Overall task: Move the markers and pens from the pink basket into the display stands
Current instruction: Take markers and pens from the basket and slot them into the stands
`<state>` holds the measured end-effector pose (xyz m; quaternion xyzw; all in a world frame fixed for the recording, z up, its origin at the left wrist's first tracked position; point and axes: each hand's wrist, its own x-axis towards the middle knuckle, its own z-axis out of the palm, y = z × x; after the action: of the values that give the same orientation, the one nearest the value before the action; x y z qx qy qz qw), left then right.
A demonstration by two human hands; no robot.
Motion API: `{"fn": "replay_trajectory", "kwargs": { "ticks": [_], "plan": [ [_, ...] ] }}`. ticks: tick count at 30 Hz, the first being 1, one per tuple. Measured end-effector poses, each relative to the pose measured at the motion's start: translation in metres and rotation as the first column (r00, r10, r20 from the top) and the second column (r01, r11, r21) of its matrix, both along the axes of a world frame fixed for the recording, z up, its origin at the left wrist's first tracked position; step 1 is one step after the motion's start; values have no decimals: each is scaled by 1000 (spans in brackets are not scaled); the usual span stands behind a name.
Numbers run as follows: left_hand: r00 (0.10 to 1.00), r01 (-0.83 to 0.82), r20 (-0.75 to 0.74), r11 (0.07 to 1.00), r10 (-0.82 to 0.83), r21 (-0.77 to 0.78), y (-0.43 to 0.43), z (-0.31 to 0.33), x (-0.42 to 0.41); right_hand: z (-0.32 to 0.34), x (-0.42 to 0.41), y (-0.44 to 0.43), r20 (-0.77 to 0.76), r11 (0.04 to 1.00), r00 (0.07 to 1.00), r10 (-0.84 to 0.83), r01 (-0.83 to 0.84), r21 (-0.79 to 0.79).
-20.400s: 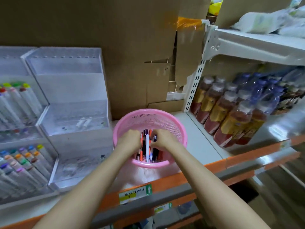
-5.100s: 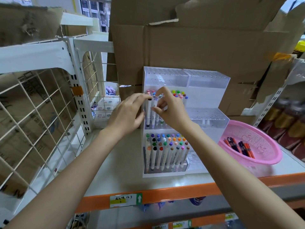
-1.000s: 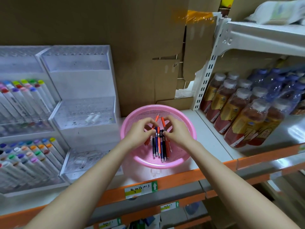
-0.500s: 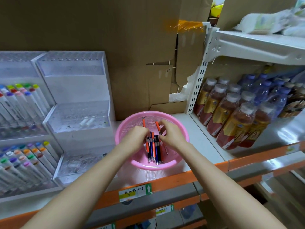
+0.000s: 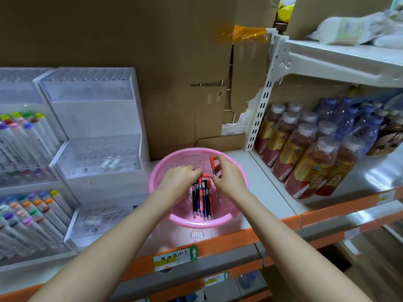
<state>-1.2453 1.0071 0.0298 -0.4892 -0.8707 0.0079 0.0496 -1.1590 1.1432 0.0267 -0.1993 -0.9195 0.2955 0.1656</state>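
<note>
On a white shop shelf [image 5: 268, 184] with a blurry tag [image 5: 165, 259], between display stands [image 5: 98, 158] and bottles [image 5: 305, 162]: pink basket [image 5: 218, 222] of pens [image 5: 202, 201], left hand [image 5: 177, 180] gripping some, right hand [image 5: 229, 175] pinching an orange pen [image 5: 212, 163].

The basket [image 5: 187, 159] around my hands is pink, finely meshed. Pens [image 5: 202, 201] under my left hand [image 5: 182, 178] are orange, dark blue and black. The single pen [image 5: 212, 163] in my right hand [image 5: 229, 177] is orange. Left of both hands are markers [image 5: 32, 136] — white barrels, many-coloured caps.
</note>
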Motion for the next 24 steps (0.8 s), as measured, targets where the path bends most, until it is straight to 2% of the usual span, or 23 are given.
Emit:
{"fn": "replay_trajectory", "kwargs": {
  "ticks": [4, 8, 13, 17, 21, 24],
  "plan": [
    [996, 62, 54, 973, -76, 222, -5, -6, 0, 6, 6, -4, -24, 998, 999, 41, -42, -46],
    [983, -6, 172, 914, -70, 405, -8, 1, 6, 11, 11, -9, -81, 994, 992, 96, -99, -39],
    [917, -205, 384, 700, -107, 684, -18, 18, 16, 22, 17, -20, -211, 991, 973, 99, -116, -70],
    [831, -334, 515, 552, -211, 764, -37, 32, 19, 42, 20, -37, -303, 977, 943, 140, -181, -112],
    [834, -321, 482, 472, -271, 821, -65, 52, 28, 62, 18, -65, -359, 964, 914, 190, -242, -107],
    [861, -316, 440, 409, -254, 856, -93, 67, 31, 73, 15, -88, -384, 951, 897, 219, -284, -121]
  ]
}}
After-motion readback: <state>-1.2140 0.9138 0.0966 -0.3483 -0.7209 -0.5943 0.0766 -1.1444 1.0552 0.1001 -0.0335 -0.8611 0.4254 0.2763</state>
